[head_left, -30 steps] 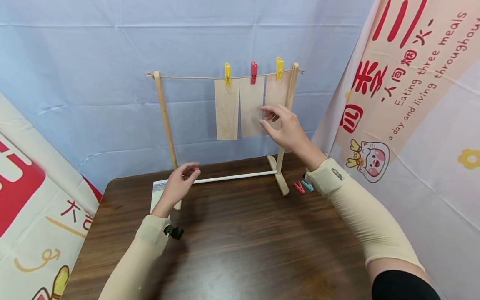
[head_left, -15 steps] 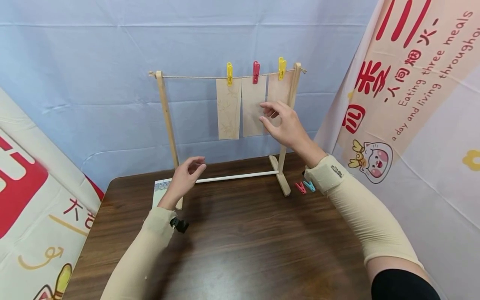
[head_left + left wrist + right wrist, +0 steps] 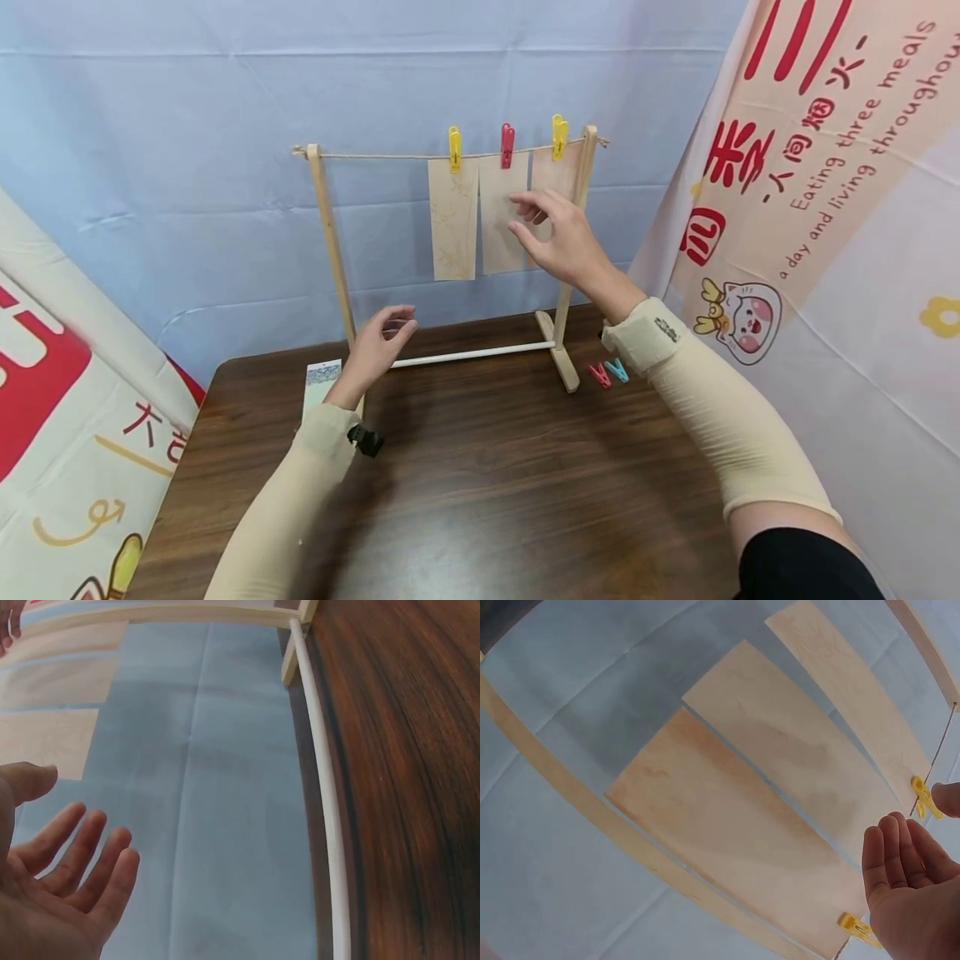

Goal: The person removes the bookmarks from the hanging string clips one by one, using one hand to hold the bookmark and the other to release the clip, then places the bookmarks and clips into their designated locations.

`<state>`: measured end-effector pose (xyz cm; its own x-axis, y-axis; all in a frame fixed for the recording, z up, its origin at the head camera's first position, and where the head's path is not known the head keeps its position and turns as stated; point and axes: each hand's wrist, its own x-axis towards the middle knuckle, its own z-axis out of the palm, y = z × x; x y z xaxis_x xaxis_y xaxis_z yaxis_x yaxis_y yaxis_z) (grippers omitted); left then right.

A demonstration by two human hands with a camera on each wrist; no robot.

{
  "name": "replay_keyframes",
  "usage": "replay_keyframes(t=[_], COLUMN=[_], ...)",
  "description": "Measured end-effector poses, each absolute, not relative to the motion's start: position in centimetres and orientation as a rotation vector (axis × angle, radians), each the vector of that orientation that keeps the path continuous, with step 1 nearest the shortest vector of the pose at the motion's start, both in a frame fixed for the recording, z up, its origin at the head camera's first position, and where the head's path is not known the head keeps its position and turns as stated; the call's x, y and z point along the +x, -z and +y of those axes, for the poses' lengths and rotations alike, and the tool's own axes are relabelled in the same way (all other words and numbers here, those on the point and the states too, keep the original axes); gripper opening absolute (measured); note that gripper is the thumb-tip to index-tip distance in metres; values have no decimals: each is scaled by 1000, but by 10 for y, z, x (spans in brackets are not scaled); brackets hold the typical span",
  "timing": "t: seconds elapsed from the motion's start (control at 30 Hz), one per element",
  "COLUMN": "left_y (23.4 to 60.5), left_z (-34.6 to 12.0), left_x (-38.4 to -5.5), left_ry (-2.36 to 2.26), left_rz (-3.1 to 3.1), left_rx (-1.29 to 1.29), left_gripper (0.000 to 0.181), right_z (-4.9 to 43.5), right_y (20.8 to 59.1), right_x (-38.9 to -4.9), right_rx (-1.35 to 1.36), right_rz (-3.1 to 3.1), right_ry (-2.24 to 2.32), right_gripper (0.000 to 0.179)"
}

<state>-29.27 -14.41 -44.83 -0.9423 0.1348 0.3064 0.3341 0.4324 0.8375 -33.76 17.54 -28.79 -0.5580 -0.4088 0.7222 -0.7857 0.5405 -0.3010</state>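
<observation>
Three beige paper strips hang side by side from a string on a wooden stand. A yellow clothespin [image 3: 454,150] clips the left strip [image 3: 452,221], a red clothespin [image 3: 507,147] the middle strip [image 3: 495,221], and another yellow clothespin [image 3: 559,137] the right strip [image 3: 727,817]. Nothing is in my right hand [image 3: 558,237], held before the middle and right strips with fingers loosely bent; the right wrist view shows it apart from the paper. Lower down by the left post, my left hand [image 3: 381,346] hovers with relaxed fingers, holding nothing.
The stand's left post [image 3: 330,233] and right post [image 3: 585,183] are joined low down by a white rod [image 3: 472,354]. Beside the right foot lie a red clothespin [image 3: 599,375] and a blue clothespin [image 3: 617,371]. A pale patterned sheet [image 3: 321,383] lies behind my left wrist.
My left hand has drifted up and to the right. The right hand has moved slightly up and left. Strips and clothespins keep their places on the string.
</observation>
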Motion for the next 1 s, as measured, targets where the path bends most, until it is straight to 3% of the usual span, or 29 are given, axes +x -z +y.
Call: replay_keyframes(t=[1.0], left_y=[435], left_z=[-133], left_x=[-321], left_ry=[1618], left_rz=[-2487], left_rx=[-466], left_gripper=[47], right_z=[161], right_y=[259], right_x=[-348], right_rx=[1021], right_rz=[-2096], right_ry=[-800], right_gripper=[35])
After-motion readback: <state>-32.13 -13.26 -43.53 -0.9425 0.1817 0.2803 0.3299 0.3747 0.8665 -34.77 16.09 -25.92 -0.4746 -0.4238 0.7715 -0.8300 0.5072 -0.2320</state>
